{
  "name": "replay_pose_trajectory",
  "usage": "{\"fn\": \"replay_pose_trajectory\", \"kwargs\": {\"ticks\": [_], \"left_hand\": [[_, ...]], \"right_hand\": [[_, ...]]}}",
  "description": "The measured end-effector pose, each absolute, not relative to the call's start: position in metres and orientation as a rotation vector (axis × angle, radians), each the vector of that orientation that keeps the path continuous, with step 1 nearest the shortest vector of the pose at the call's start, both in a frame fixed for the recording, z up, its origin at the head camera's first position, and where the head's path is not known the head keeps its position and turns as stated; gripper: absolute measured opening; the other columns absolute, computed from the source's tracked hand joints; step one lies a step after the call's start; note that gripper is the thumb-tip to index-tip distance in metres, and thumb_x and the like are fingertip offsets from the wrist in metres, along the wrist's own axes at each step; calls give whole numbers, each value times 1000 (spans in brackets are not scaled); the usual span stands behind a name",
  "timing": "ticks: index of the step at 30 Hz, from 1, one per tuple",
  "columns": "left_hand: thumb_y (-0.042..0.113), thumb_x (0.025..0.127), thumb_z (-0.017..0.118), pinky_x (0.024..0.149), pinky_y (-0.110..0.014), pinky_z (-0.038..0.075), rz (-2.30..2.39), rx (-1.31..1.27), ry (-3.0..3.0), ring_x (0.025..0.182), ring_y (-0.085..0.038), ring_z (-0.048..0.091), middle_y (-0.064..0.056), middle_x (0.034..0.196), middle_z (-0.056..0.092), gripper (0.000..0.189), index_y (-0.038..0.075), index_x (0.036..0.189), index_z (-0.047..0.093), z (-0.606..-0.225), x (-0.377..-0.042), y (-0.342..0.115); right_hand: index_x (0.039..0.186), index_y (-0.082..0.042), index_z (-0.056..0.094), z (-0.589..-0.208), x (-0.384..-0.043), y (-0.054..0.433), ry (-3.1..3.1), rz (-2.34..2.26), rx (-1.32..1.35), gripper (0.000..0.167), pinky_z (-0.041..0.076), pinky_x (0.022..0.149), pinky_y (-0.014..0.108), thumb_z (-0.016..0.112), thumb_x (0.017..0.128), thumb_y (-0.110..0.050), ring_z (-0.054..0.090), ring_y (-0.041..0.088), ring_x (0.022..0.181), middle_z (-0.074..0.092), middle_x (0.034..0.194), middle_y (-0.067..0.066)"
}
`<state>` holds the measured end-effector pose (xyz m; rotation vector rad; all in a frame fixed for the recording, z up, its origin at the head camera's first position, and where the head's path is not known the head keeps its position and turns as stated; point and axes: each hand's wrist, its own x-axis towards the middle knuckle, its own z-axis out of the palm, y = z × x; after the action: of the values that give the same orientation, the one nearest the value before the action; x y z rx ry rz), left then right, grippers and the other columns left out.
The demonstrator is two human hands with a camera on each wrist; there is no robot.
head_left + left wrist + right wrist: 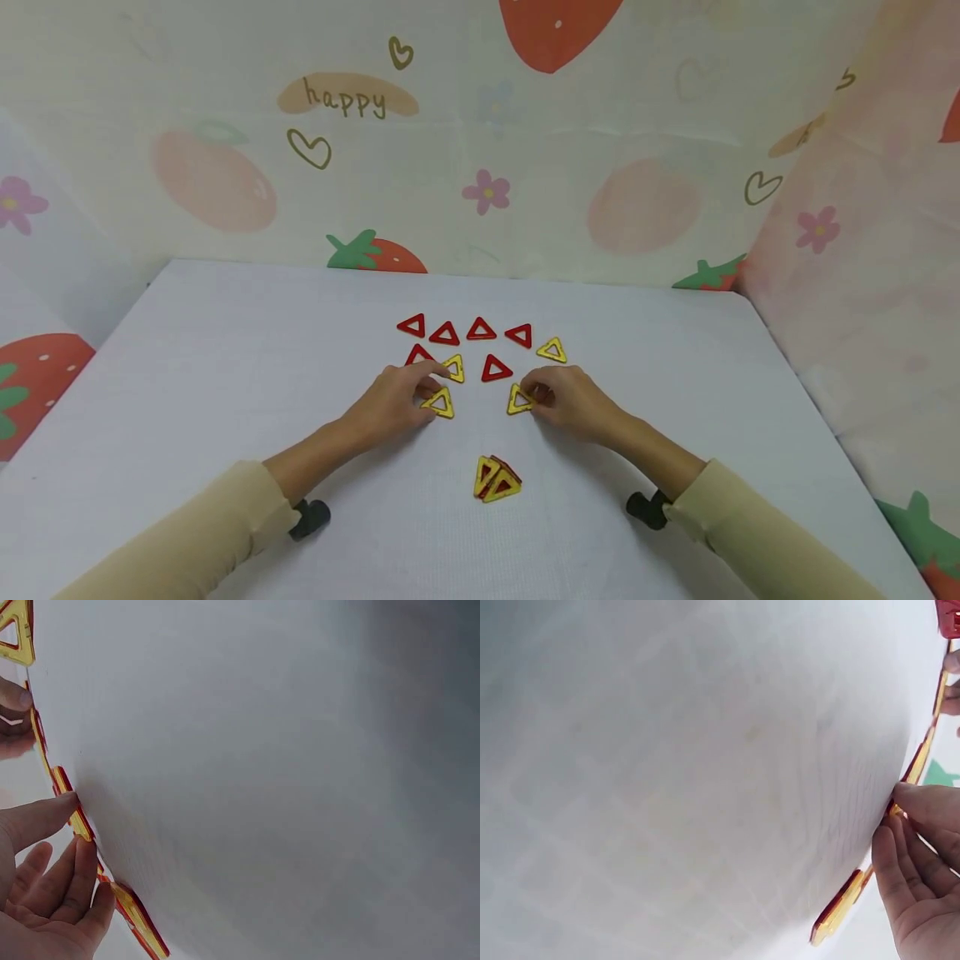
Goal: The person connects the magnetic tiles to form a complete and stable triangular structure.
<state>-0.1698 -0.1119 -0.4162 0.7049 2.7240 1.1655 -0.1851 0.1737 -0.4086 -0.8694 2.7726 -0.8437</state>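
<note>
My left hand (397,398) pinches the edge of a yellow triangular magnetic tile (446,402) between thumb and fingers, low over the white table. A second yellow tile (456,374) lies just beyond, right by the left index fingertip, and a red tile (417,353) behind the hand is partly covered. In the left wrist view, thumb and fingertips grip the tile (80,825) at its rim. Opposite, my right hand (576,402) pinches another yellow triangular tile (515,401) by its right corner. The right wrist view shows its thumb and fingers together on that tile, mostly hidden.
Several red triangular tiles (481,330) form a loose row at the back, with one red tile (495,367) in front. A yellow tile (552,350) ends the row at right. Nearer me sits a small cluster of yellow and red triangles (500,487). A patterned cloth (525,150) hangs behind the table.
</note>
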Motion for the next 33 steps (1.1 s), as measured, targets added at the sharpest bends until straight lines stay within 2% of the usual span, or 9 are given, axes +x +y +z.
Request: {"fn": "replay_pose_trajectory", "kwargs": {"ticks": [5, 14, 26, 33], "left_hand": [[-1, 82, 78, 90, -37, 56, 1164, 709, 2713, 98, -21, 70, -10, 109, 73, 46, 2, 125, 62, -417, -170, -107], [-1, 81, 80, 89, -35, 56, 1185, 798, 2705, 99, -21, 70, -11, 112, 72, 46, 0, 123, 62, -419, -172, -100], [0, 81, 80, 84, -32, 57, 1165, 838, 2691, 96, -19, 69, -9, 107, 73, 46, 1, 123, 62, -419, -173, -93], [3, 83, 79, 86, -31, 57, 1101, 808, 2698, 97, -18, 69, -7, 108, 73, 46, 5, 125, 61, -418, -172, -88]], "right_hand": [[112, -4, 69, -409, -185, 173, 2745, -864, -835, 28, 55, 81, 27, 76, 85, -1, 61, 13, 88, 70, 102, 3], [111, -3, 69, -410, -187, 173, 2691, -903, -856, 32, 55, 82, 29, 81, 82, -5, 63, 13, 90, 70, 102, 2], [110, -2, 70, -410, -189, 169, 2677, -898, -859, 28, 55, 83, 28, 79, 83, -3, 64, 13, 89, 71, 101, 2], [111, -3, 70, -407, -189, 164, 2662, -854, -891, 28, 55, 85, 28, 78, 84, -3, 64, 13, 91, 71, 102, 2]]}}
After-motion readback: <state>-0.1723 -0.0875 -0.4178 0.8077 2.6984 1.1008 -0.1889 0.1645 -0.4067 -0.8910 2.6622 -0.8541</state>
